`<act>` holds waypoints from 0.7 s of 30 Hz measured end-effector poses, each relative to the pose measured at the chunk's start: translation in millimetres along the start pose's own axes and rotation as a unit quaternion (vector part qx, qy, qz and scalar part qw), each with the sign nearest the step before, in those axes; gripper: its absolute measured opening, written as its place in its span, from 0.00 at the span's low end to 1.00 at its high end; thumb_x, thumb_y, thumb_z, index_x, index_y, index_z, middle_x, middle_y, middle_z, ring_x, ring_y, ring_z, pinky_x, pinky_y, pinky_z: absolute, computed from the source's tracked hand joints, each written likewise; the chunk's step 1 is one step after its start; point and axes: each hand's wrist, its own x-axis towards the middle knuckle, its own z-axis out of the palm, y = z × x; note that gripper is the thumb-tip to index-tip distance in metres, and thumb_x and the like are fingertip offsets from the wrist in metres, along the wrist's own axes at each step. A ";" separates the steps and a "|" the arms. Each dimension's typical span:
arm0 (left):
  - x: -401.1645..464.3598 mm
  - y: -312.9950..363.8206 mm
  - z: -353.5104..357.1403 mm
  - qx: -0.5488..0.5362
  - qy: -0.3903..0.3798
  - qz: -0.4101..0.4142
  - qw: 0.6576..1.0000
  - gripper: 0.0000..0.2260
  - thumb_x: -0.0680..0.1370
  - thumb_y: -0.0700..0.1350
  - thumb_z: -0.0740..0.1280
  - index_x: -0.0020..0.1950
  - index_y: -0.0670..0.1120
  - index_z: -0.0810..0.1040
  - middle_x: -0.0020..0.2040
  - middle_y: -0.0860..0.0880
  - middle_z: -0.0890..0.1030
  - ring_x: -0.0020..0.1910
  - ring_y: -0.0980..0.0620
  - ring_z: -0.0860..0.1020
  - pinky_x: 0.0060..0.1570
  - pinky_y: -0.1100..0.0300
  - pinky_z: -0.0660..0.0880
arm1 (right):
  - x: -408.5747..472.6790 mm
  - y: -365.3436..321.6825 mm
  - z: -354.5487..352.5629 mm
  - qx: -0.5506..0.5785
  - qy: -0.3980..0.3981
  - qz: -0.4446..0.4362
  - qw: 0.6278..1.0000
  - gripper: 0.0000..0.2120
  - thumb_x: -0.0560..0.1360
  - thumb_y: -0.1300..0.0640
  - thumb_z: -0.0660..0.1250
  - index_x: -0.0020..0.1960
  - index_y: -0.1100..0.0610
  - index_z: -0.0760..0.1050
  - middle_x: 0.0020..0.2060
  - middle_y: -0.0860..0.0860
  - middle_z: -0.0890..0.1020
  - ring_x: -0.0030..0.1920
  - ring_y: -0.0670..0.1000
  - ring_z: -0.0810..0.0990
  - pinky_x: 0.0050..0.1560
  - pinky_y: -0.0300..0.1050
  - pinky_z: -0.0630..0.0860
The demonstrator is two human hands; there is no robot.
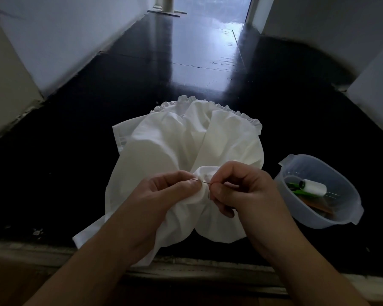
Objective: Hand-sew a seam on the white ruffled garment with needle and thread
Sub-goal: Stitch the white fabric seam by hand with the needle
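Midway through a stitch, by the look of it. White ruffled garment (177, 151) spread on the dark surface (75, 173), ruffled edge on the far side, near edge gathered up between both hands. Left hand (164, 193) bunching a fold of the cloth, thumb and fingers curled round it, grip closed. Right hand (241, 191) just beside the left, thumb and forefinger pinching the needle (202, 182) (thin, dark, lying nearly level across the fold), its far end apparently under the left thumb. Thread too fine to make out, so no telling how much seam already done; no finished stitches visible on the cloth. Judged stage: needle passing through the fold, still to be pulled out and the thread drawn tight, then more stitches along the seam and a knot. To the right of the garment, a clear plastic tub (349, 215) holding a white thread spool (314, 187) and some green items.
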 end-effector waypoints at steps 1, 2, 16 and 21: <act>0.3 -0.4 0.1 0.009 0.004 0.002 1.000 0.10 0.73 0.46 0.74 0.49 0.41 0.87 0.51 0.34 0.85 0.51 0.43 0.84 0.56 0.51 0.79 | -0.6 -0.3 0.9 -0.010 0.003 -0.003 1.000 0.10 0.75 0.74 0.68 0.38 0.63 0.78 0.30 0.59 0.78 0.29 0.51 0.70 0.31 0.44 0.65; 0.2 -0.8 0.1 0.017 0.007 0.004 1.000 0.11 0.72 0.46 0.74 0.50 0.40 0.86 0.53 0.33 0.85 0.52 0.42 0.84 0.58 0.50 0.79 | -1.2 -0.6 1.4 -0.024 0.005 -0.008 1.000 0.10 0.75 0.74 0.69 0.38 0.62 0.79 0.31 0.58 0.79 0.29 0.50 0.71 0.31 0.43 0.67; 3.0 -0.5 -0.4 0.075 0.037 0.004 0.997 0.09 0.71 0.47 0.79 0.45 0.43 0.87 0.47 0.38 0.86 0.48 0.44 0.85 0.48 0.54 0.80 | -4.4 -11.2 3.5 -0.284 -0.004 -0.138 0.949 0.08 0.76 0.57 0.73 0.52 0.46 0.85 0.52 0.39 0.84 0.61 0.45 0.80 0.60 0.37 0.75; 4.1 -2.0 -2.9 0.092 0.016 -0.002 0.996 0.04 0.70 0.45 0.76 0.42 0.45 0.87 0.43 0.41 0.86 0.45 0.46 0.85 0.46 0.55 0.79 | -6.0 -14.0 8.1 -0.259 -0.013 -0.094 0.961 0.10 0.73 0.62 0.76 0.46 0.46 0.85 0.47 0.43 0.85 0.54 0.45 0.83 0.52 0.33 0.76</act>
